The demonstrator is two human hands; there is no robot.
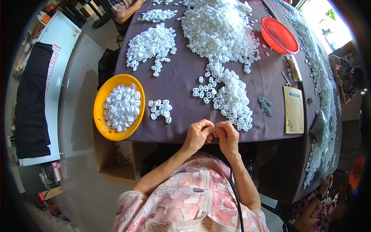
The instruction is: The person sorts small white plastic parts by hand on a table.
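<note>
My left hand [199, 135] and my right hand [227, 136] meet at the table's near edge, fingertips pinched together. Whatever they hold is too small and too covered by the fingers to name. Just beyond them lies a pile of small white oval plastic pieces [234, 98], several showing two dark holes. A smaller cluster of white pieces [160, 109] sits left of my hands. Further left, a yellow oval plate [101, 129] holds a heap of similar white pieces [121, 107]. To the right is a small tangled-looking heap of grey parts [265, 105].
A large white mound [220, 31] covers the table's far middle, with another pile [150, 44] left of it. A red basket [279, 36] and a brown notebook [293, 109] are on the right. Below the plate stands a cardboard box [112, 164]. Other people sit around the table.
</note>
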